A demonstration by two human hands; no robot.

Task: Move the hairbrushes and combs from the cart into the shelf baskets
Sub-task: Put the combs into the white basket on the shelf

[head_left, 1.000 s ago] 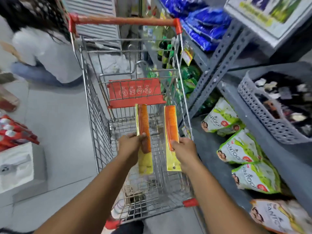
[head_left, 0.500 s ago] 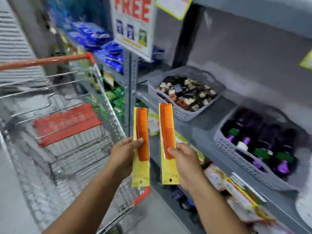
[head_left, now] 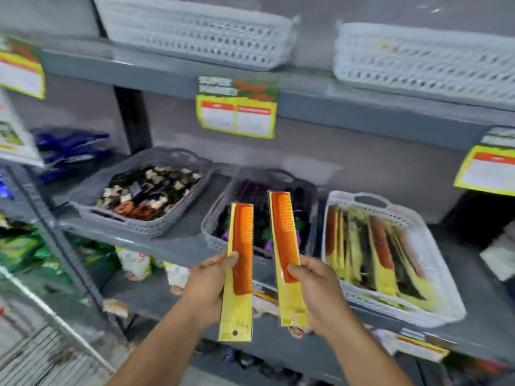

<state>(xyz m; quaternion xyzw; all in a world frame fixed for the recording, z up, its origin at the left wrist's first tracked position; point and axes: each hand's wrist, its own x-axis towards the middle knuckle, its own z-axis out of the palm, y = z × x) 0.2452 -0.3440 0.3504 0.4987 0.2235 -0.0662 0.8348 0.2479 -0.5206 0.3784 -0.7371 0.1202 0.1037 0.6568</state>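
Each hand holds an orange comb on a yellow card, upright in front of the middle shelf. My left hand (head_left: 207, 285) grips the left comb (head_left: 242, 252); my right hand (head_left: 317, 291) grips the right comb (head_left: 284, 235). Behind them stands a grey basket (head_left: 214, 218) of dark and purple brushes. To the right, a white basket (head_left: 434, 277) holds several carded combs of the same kind. The cart (head_left: 41, 344) shows only as blurred wire at the lower left.
A grey basket (head_left: 133, 218) of hair clips sits left on the same shelf. Two white baskets (head_left: 195, 32) (head_left: 423, 57) stand on the shelf above, with yellow price tags (head_left: 237, 110) hanging from its edge. Packets fill the lower shelf.
The view has swung right from the cart to face the shelf. Both hands have carried their combs along and now hold them before the baskets.
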